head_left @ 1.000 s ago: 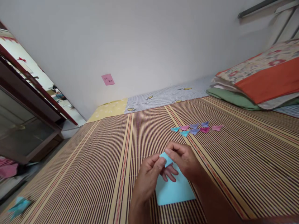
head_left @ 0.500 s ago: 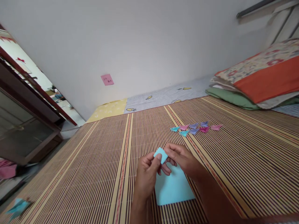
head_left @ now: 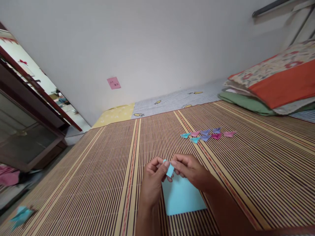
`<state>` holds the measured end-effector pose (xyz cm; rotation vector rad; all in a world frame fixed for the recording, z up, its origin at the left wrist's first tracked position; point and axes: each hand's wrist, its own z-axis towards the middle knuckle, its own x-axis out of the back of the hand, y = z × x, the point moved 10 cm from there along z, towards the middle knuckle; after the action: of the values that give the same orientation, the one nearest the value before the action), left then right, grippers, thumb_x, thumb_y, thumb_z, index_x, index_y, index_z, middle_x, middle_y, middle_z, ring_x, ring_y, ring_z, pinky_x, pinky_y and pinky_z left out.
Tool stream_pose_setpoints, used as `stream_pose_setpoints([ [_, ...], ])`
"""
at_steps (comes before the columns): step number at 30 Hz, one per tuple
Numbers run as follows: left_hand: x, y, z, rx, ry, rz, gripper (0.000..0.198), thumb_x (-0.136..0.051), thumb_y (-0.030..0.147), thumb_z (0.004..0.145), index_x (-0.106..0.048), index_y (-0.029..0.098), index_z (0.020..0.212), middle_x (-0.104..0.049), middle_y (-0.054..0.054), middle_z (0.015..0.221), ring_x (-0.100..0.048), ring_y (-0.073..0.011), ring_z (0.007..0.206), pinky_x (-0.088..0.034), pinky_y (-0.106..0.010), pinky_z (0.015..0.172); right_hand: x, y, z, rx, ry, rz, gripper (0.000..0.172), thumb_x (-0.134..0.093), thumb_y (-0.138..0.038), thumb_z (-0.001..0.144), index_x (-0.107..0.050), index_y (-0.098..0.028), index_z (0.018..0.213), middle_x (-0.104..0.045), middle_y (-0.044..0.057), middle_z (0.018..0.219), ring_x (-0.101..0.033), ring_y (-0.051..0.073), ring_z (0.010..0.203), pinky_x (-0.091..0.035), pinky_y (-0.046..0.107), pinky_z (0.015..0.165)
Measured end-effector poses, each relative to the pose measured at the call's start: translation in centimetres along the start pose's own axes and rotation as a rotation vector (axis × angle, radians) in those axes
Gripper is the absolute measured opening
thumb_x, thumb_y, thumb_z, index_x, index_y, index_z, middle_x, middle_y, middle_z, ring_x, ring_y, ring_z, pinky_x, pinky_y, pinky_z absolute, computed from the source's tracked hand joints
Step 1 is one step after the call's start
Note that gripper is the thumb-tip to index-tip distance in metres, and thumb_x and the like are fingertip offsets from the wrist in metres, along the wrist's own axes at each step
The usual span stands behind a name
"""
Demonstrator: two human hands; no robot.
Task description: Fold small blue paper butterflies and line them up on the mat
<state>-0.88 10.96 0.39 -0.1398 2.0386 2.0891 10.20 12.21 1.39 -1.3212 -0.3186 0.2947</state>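
Observation:
A small folded piece of light blue paper (head_left: pixel 170 170) is held up between my two hands. My left hand (head_left: pixel 154 178) pinches its left side, thumb on the near face. The fingertips of my right hand (head_left: pixel 190 168) grip its upper right edge. Below them a larger light blue sheet (head_left: pixel 184 198) lies flat on the striped mat (head_left: pixel 103 183), its far edge partly hidden by my fingers. Beyond my hands, several small folded paper shapes (head_left: pixel 205 137) in blue, pink and purple rest in two rough rows.
Crumpled-looking blue paper (head_left: pixel 21 217) lies at the mat's lower left. A stack of folded bedding (head_left: pixel 275 87) sits at the right by the wall. On the wall is a pink note (head_left: pixel 114 83). A glass-fronted cabinet (head_left: pixel 24 131) and a doorway are at the left.
The folded paper has turned and now shows a narrower face. My right fingertips have shifted slightly down and left along its edge. The camera view has moved slightly.

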Motion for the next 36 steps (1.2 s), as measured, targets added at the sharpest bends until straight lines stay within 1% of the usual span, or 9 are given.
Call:
stream_pose_setpoints([
  [6, 0.8, -0.4, 0.3, -0.025, 0.128, -0.084, 0.032, -0.075, 0.04, 0.083, -0.058, 0.016, 0.069, -0.06, 0.003, 0.056, -0.05, -0.0073, 0.046, -0.035, -0.019, 0.047, -0.1, 0.4, 0.3, -0.002, 0.047, 0.04, 0.036, -0.055, -0.043, 0.097, -0.06, -0.018, 0.071, -0.052, -0.002, 0.062, -0.044, 0.011, 0.055, -0.034, 0.024, 0.051],
  [11, 0.6, -0.3, 0.4, -0.007, 0.103, -0.097, 0.031, -0.073, 0.039, 0.085, -0.059, 0.016, 0.07, -0.065, 0.001, 0.063, -0.054, -0.008, 0.05, -0.035, -0.02, 0.051, 0.6, 0.3, 0.3, 0.004, 0.088, 0.043, 0.033, -0.054, -0.038, 0.097, -0.06, -0.018, 0.072, -0.054, -0.002, 0.064, -0.044, 0.011, 0.055, -0.036, 0.024, 0.052],
  [16, 0.5, 0.0, 0.4, -0.018, 0.093, -0.042, 0.031, -0.072, 0.039, 0.086, -0.06, 0.016, 0.069, -0.065, 0.001, 0.06, -0.055, -0.0085, 0.049, -0.035, -0.021, 0.051, 0.5, -0.2, 0.3, 0.035, 0.09, -0.009, 0.029, -0.061, -0.036, 0.094, -0.057, -0.019, 0.071, -0.056, -0.003, 0.063, -0.047, 0.012, 0.058, -0.036, 0.025, 0.055],
  [21, -0.1, 0.1, 0.3, -0.017, 0.066, 0.027, 0.027, -0.071, 0.039, 0.087, -0.06, 0.016, 0.077, -0.064, 0.002, 0.056, -0.056, -0.0095, 0.045, -0.034, -0.02, 0.048, 0.7, 0.1, 0.5, 0.016, 0.142, -0.02, 0.027, -0.062, -0.033, 0.091, -0.054, -0.02, 0.068, -0.048, -0.006, 0.056, -0.043, 0.011, 0.053, -0.032, 0.025, 0.051],
  [25, 0.2, 1.2, 0.0, -0.079, 0.098, 0.054, 0.029, -0.069, 0.042, 0.09, -0.061, 0.018, 0.104, -0.063, 0.004, 0.061, -0.06, -0.0117, 0.05, -0.038, -0.021, 0.05, 0.6, 1.1, 0.6, -0.067, 0.176, 0.135, 0.031, -0.064, -0.041, 0.088, -0.054, -0.02, 0.068, -0.049, -0.005, 0.055, -0.041, 0.01, 0.05, -0.032, 0.024, 0.049],
  [28, 0.5, 2.8, -0.4, -0.181, 0.097, 0.079, 0.034, -0.063, 0.041, 0.094, -0.058, 0.021, 0.121, -0.064, 0.003, 0.067, -0.065, -0.0138, 0.062, -0.045, -0.023, 0.058, 0.7, 1.9, 0.6, -0.12, 0.237, 0.315, 0.035, -0.066, -0.047, 0.084, -0.053, -0.02, 0.066, -0.048, -0.005, 0.055, -0.039, 0.009, 0.048, -0.029, 0.024, 0.047],
  [30, 0.2, 3.5, -0.6, -0.221, 0.044, 0.096, 0.031, -0.065, 0.037, 0.093, -0.061, 0.022, 0.12, -0.067, 0.0, 0.076, -0.066, -0.015, 0.071, -0.049, -0.025, 0.066, 0.8, 2.2, 0.7, -0.127, 0.261, 0.409, 0.036, -0.068, -0.048, 0.082, -0.053, -0.019, 0.066, -0.048, -0.005, 0.056, -0.038, 0.009, 0.048, -0.028, 0.024, 0.047],
  [33, -0.5, 3.5, -0.8, -0.2, -0.034, 0.118, 0.025, -0.073, 0.031, 0.086, -0.069, 0.021, 0.108, -0.069, -0.002, 0.082, -0.065, -0.0154, 0.077, -0.05, -0.025, 0.07, 0.6, 2.5, 0.7, -0.135, 0.265, 0.497, 0.036, -0.07, -0.047, 0.08, -0.053, -0.019, 0.066, -0.049, -0.004, 0.057, -0.039, 0.009, 0.048, -0.028, 0.024, 0.047],
  [36, -0.4, 3.1, -0.7, -0.177, -0.009, 0.107, 0.022, -0.078, 0.028, 0.081, -0.073, 0.02, 0.101, -0.067, -0.001, 0.077, -0.061, -0.0135, 0.072, -0.049, -0.023, 0.067, 0.5, 2.2, 0.7, -0.124, 0.263, 0.509, 0.036, -0.07, -0.047, 0.081, -0.054, -0.019, 0.066, -0.05, -0.004, 0.057, -0.04, 0.008, 0.048, -0.028, 0.023, 0.047],
])
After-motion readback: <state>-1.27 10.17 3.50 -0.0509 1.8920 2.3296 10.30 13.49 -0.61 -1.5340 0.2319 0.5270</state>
